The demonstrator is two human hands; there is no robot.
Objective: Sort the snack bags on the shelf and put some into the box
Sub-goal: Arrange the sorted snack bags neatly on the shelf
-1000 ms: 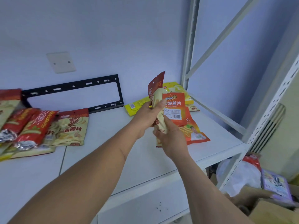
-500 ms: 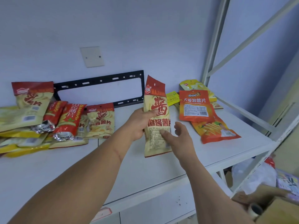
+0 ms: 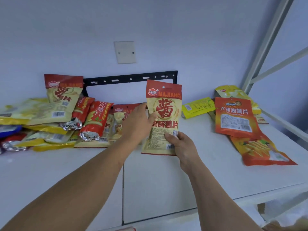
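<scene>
both hands are now clamping the majiang chip bag upright over the shelf, the left hand pinching its edge at 9 o'clock and the right hand, open half a second ago, gripping its lower corner. the bag is being carried away from the orange bags at 3 o'clock toward the matching pile at 9 o'clock, so it is probably being sorted there rather than boxed.

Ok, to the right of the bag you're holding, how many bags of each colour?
Orange bags: 2
Yellow bags: 2
Pale bag, mostly hidden: 1
Total: 5 in view, not counting the held bag.
</scene>
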